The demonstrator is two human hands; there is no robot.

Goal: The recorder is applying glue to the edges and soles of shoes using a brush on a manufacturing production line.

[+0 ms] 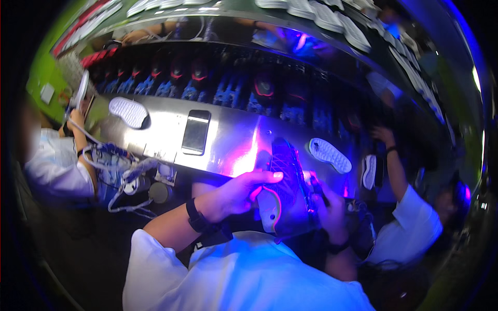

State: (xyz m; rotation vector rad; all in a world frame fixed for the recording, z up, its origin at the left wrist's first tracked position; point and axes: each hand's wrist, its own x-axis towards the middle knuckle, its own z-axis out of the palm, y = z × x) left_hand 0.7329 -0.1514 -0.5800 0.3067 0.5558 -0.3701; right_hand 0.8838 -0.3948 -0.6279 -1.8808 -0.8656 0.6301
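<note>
A dark lace-up shoe (291,179) is held up in front of me, its toe pointing away, under purple-blue light. My left hand (238,194) is closed on its left side, the thumb lying across it. Below that thumb shows a white sole-like piece (268,210) with a bright edge and a small dark spot; how it joins the shoe is unclear. On the shoe's right side, my right hand (331,212) is closed against it, with its fingers partly dim and blurred. Beyond the shoe, a white sole (329,154) lies on the metal bench (225,124).
Another white sole (128,112) and a black phone (196,132) lie to the left. Behind the bench runs a row of dark shoes (197,72). White soles (332,18) line an upper shelf. Co-workers' arms reach in at left (78,129) and right (397,166). Cables (127,192) hang lower left.
</note>
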